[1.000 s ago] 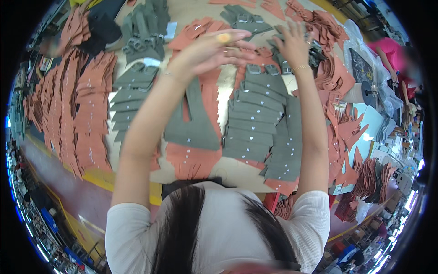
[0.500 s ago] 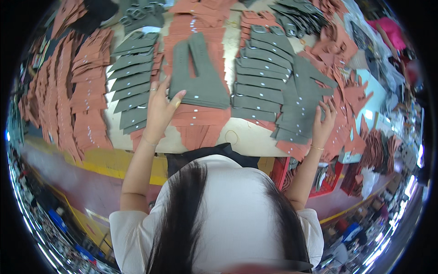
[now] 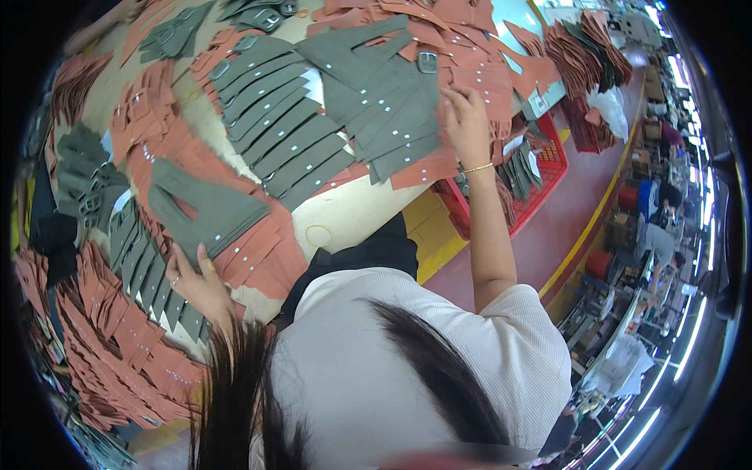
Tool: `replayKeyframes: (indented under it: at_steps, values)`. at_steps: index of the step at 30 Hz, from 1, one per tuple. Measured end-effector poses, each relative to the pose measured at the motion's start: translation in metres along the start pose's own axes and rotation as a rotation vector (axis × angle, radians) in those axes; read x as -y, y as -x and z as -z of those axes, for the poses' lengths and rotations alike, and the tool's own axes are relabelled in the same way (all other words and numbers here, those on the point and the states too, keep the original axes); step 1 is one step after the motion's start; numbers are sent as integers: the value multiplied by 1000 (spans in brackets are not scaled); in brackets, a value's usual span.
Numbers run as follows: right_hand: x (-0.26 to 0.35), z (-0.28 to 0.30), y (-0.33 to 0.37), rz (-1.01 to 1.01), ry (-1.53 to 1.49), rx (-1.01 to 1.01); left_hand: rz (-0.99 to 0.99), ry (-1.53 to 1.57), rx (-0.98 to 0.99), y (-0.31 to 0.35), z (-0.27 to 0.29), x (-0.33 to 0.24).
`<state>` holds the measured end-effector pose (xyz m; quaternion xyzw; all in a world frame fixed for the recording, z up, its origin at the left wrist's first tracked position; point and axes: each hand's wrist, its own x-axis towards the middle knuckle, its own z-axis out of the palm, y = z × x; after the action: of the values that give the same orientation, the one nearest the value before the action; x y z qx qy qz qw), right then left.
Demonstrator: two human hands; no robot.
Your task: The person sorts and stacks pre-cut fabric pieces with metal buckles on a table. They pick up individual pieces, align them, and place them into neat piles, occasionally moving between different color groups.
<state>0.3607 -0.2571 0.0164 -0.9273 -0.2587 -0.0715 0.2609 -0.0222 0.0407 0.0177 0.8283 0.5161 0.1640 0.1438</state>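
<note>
A flat grey-green piece with two prongs lies at the left, on layered salmon-coloured pieces. My left hand is at its near edge, thumb and fingers apart, and grips nothing that I can see. To the right, a spread of grey-green pieces with small white labels overlaps more salmon pieces. At its right edge rests my right hand, fingers bent and slightly apart; no held piece shows. Between the two hands runs a column of grey-green straps with buckles.
The pale table curves toward my body. Below its right side stands a red crate with pieces in it. Salmon stacks fill the left, beside another grey-green strap row. Another person's arm reaches in at the far left.
The view has swung to the right, so the table appears tilted and shifted left. Both hands remain beside the same grey-green piles; the right fingers look more bent.
</note>
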Motion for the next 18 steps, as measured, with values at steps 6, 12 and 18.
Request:
replayKeyframes:
  at_steps: [6, 12, 18]
  values:
    - [-15, -1, 40, -592, -324, 376, 97, 210, 56, -10, 1, 6]
    - [-8, -23, 78, -949, -867, 525, 311, 648, 221, -18, 23, -3]
    - [21, -17, 56, -698, -834, 145, 700, 1269, 311, -18, 43, -5]
